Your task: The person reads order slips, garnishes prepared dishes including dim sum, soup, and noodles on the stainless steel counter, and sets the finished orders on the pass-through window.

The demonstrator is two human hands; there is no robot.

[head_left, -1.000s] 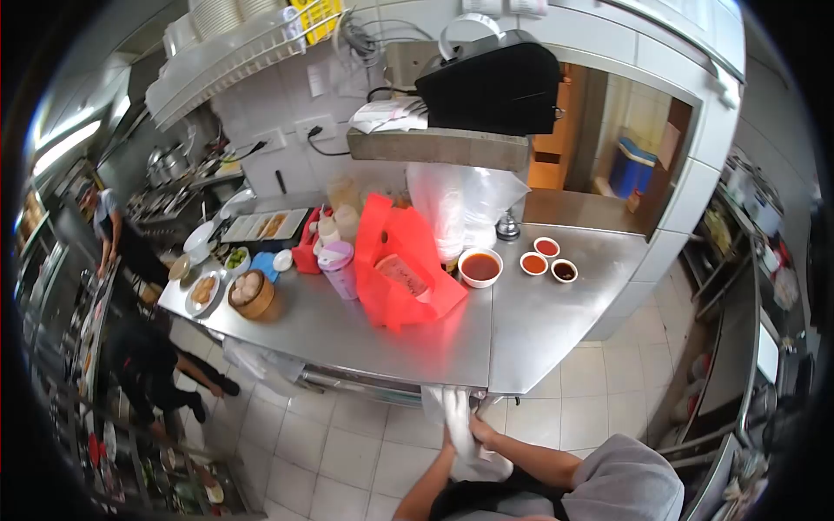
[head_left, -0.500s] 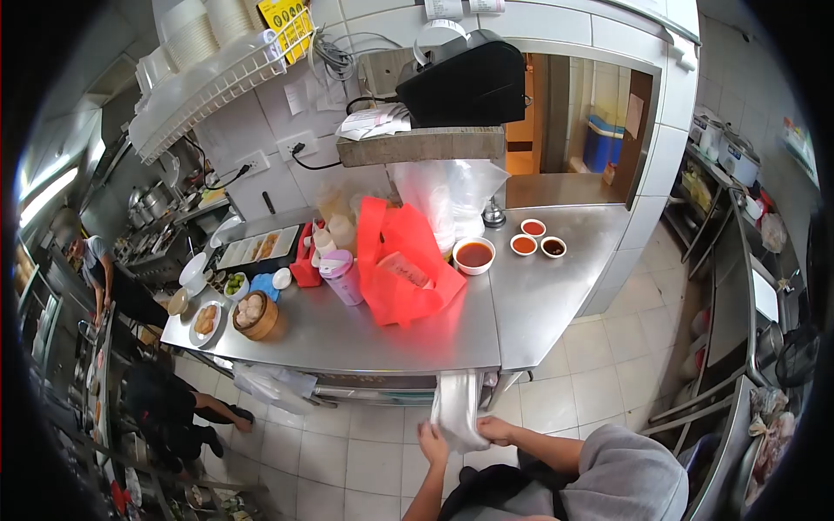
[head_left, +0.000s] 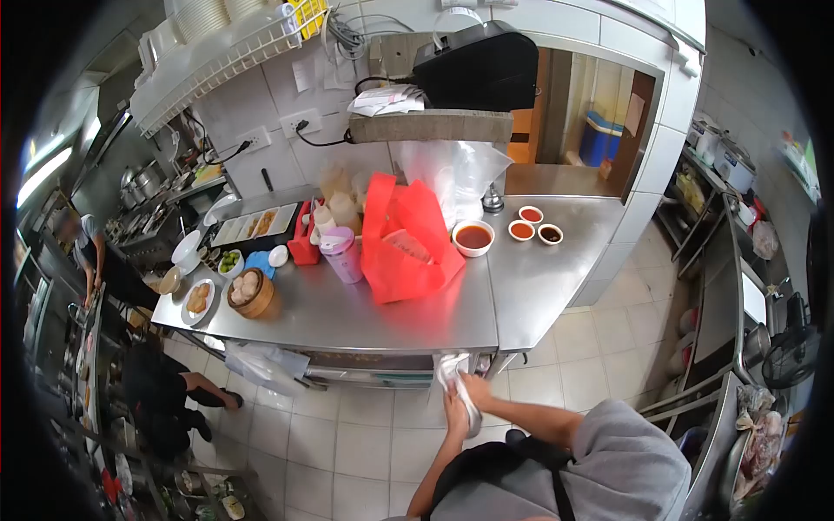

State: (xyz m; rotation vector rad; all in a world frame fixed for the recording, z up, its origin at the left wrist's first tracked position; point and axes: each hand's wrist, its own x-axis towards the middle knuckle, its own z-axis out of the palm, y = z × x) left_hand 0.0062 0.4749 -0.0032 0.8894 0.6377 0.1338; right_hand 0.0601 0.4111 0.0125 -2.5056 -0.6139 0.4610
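Note:
Below the front edge of the steel counter [head_left: 408, 326] hangs a white cloth [head_left: 450, 369], bunched and twisted. My left hand [head_left: 455, 410] is closed on its left side. Close beside it, slightly higher and to the right, my right hand [head_left: 475, 391] grips the same cloth. The fingers are partly hidden by the folds. Above the hands, on the counter, a red carrier bag [head_left: 404, 247] stands with a paper slip inside. To its right is a white bowl of red sauce [head_left: 473, 237].
Sauce cups [head_left: 521, 230] sit on the right. Leftward are a purple cup [head_left: 341, 256], a bamboo steamer [head_left: 251, 295] and a plate of food [head_left: 199, 301]. A black printer [head_left: 473, 69] rests on the shelf above. Two people [head_left: 161, 391] are at the left.
My hands have come together from opposite sides of the cloth, which went from spread out to bunched. The view has shifted slightly. A person at the lower left has changed posture.

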